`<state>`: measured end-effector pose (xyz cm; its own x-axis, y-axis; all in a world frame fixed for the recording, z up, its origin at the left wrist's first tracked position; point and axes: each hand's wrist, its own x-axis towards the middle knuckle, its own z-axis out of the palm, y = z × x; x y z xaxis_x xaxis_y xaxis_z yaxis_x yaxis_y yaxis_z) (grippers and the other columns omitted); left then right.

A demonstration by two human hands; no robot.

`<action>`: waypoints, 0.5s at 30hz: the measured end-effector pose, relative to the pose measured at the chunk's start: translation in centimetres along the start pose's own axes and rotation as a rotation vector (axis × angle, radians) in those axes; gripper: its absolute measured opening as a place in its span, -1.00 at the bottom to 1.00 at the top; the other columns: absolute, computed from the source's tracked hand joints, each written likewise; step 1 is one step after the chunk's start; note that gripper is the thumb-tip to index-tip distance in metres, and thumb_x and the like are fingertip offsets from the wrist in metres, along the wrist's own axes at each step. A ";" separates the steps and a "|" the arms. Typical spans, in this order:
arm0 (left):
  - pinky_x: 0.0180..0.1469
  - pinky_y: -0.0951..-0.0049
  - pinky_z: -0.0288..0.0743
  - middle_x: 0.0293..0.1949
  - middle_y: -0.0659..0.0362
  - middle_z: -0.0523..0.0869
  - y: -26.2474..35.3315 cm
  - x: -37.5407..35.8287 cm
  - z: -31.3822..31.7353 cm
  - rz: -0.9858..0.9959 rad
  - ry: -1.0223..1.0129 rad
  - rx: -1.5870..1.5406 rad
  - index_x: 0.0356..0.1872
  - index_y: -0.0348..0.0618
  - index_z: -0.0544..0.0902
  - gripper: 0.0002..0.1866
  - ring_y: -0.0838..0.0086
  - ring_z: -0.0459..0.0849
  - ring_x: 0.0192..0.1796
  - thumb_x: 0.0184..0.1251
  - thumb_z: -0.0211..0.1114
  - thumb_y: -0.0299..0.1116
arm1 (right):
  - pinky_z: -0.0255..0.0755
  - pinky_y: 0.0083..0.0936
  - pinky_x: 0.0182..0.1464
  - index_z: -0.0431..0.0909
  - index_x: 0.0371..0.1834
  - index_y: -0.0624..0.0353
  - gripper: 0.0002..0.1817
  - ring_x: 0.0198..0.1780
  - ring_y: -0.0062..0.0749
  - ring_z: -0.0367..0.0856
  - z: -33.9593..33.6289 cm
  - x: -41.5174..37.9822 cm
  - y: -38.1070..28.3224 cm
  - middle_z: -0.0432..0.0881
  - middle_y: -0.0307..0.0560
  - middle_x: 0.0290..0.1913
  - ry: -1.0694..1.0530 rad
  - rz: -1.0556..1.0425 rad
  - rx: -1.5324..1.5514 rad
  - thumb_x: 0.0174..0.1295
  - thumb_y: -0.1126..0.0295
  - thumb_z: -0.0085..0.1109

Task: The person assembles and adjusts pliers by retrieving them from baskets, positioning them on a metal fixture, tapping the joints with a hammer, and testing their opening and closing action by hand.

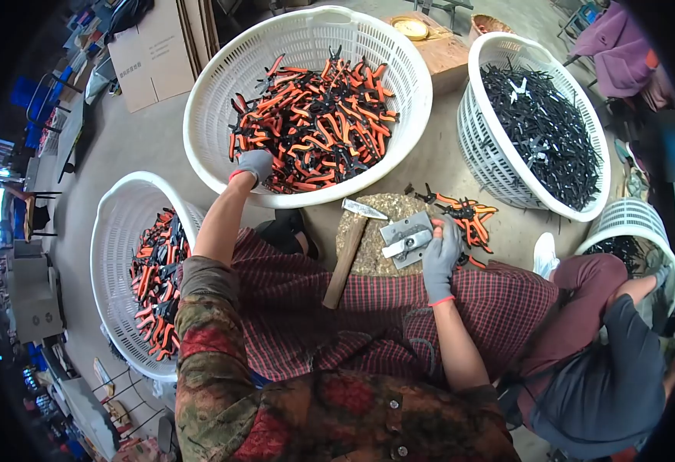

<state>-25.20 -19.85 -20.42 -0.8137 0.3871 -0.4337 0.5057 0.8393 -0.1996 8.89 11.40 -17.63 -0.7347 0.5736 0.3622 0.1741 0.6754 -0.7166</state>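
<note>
My left hand [255, 166], in a grey glove, is at the near left rim of a large white basket [306, 199]. Its fingers look curled against the pile of orange-and-black pliers [314, 123]; what they hold is hidden. My right hand [441, 262], gloved in grey too, grips the right side of a flat metal block [408, 240] with a lighter bar across it. Under the block is a round, speckled stone-like work block [383, 208]. A hammer [346, 258] with a wooden handle leans on its left part. More orange-handled pliers [468, 219] lie just beyond my right hand.
A second white basket [105, 254] of pliers stands at left. Another basket [472, 131], full of black metal parts, tilts at right. A co-worker's leg [584, 292] and arm are close on the right, beside a smaller basket [638, 212]. Cardboard [152, 65] stands behind.
</note>
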 end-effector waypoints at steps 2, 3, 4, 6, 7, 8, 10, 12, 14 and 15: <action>-0.23 0.19 0.55 -0.30 0.04 0.72 -1.3 0.9 0.1 0.028 0.054 -0.079 -0.31 -0.05 0.72 -0.78 0.13 0.69 -0.24 0.05 0.25 -0.22 | 0.32 -0.23 0.00 0.50 -0.31 0.29 -0.77 -0.10 -0.03 0.48 -0.2 -0.2 -0.1 0.55 0.08 -0.23 -0.001 -0.004 0.006 0.28 0.37 -0.14; -0.20 0.19 0.53 -0.34 0.06 0.71 -2.5 1.9 0.0 0.013 0.038 -0.099 -0.31 -0.01 0.72 -0.75 0.11 0.67 -0.25 -0.01 0.31 -0.17 | 0.32 -0.23 0.00 0.50 -0.30 0.28 -0.77 -0.10 -0.03 0.48 0.0 -0.1 0.2 0.55 0.08 -0.23 0.015 -0.035 -0.014 0.28 0.37 -0.14; -0.31 0.23 0.53 -0.44 0.07 0.70 -4.4 2.6 0.1 0.107 0.092 -0.180 -0.35 -0.08 0.71 -0.77 0.21 0.69 -0.37 0.05 0.31 -0.17 | 0.31 -0.22 -0.01 0.50 -0.30 0.28 -0.77 -0.11 -0.03 0.48 0.1 -0.1 0.3 0.54 0.08 -0.24 0.016 -0.028 -0.010 0.28 0.37 -0.14; -0.43 0.37 0.52 -0.56 0.10 0.66 -5.0 1.2 -5.1 0.078 -0.020 -0.367 -0.38 -0.15 0.69 -0.76 0.39 0.65 -0.52 0.13 0.30 -0.18 | 0.31 -0.22 -0.02 0.50 -0.31 0.28 -0.76 -0.12 -0.03 0.48 0.3 -0.3 0.4 0.54 0.08 -0.25 0.022 -0.007 -0.007 0.28 0.37 -0.15; -0.48 0.43 0.49 -0.61 0.13 0.63 -5.1 0.2 -8.2 0.131 -0.077 -0.520 -0.40 -0.19 0.68 -0.74 0.46 0.61 -0.56 0.18 0.27 -0.18 | 0.31 -0.20 -0.05 0.50 -0.31 0.28 -0.76 -0.16 -0.03 0.48 0.2 -0.3 0.2 0.53 0.09 -0.27 0.000 0.036 -0.008 0.28 0.36 -0.15; -0.53 0.50 0.46 -0.66 0.15 0.59 -5.2 -0.8 -11.2 0.181 -0.135 -0.674 -0.41 -0.23 0.67 -0.72 0.53 0.57 -0.61 0.24 0.24 -0.18 | 0.30 -0.20 -0.06 0.50 -0.32 0.28 -0.76 -0.17 -0.03 0.47 0.1 -0.2 0.1 0.53 0.09 -0.28 0.001 0.039 0.001 0.27 0.36 -0.15; -0.52 0.53 0.44 -0.68 0.17 0.56 -5.8 -3.0 -16.4 0.200 -0.121 -0.947 -0.39 -0.28 0.66 -0.63 0.55 0.53 -0.64 0.32 0.17 -0.12 | 0.30 -0.19 -0.07 0.51 -0.32 0.27 -0.76 -0.18 -0.02 0.47 -0.1 -0.1 -0.5 0.52 0.09 -0.29 0.001 0.042 0.027 0.26 0.36 -0.14; -0.50 0.55 0.45 -0.67 0.20 0.55 -6.8 -5.3 -19.7 0.360 0.026 -1.164 -0.40 -0.29 0.63 -0.57 0.58 0.47 -0.67 0.37 0.12 -0.06 | 0.30 -0.20 -0.07 0.51 -0.31 0.27 -0.76 -0.18 -0.03 0.47 0.0 -0.1 -0.2 0.52 0.09 -0.29 0.004 0.025 0.003 0.26 0.36 -0.14; -0.47 0.57 0.41 -0.53 0.26 0.55 -4.5 -7.8 -20.8 0.372 0.159 -1.559 -0.23 -0.26 0.54 -0.57 0.61 0.39 -0.67 0.43 0.01 -0.02 | 0.31 -0.21 -0.05 0.51 -0.31 0.27 -0.76 -0.16 -0.03 0.48 0.1 -0.1 0.1 0.53 0.09 -0.28 0.014 0.021 -0.011 0.26 0.37 -0.15; -0.46 0.56 0.41 -0.53 0.26 0.51 -3.3 -8.7 -20.8 0.399 0.211 -1.575 -0.19 -0.24 0.51 -0.59 0.60 0.37 -0.67 0.45 -0.02 -0.03 | 0.32 -0.22 -0.04 0.51 -0.31 0.27 -0.76 -0.15 -0.02 0.48 0.2 -0.3 0.2 0.53 0.10 -0.27 0.013 0.027 -0.017 0.26 0.37 -0.15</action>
<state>-25.77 -18.04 2.29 -0.8002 0.5931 -0.0884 0.0143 0.1663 0.9860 9.04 11.33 -18.00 -0.7207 0.5981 0.3504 0.2053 0.6670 -0.7162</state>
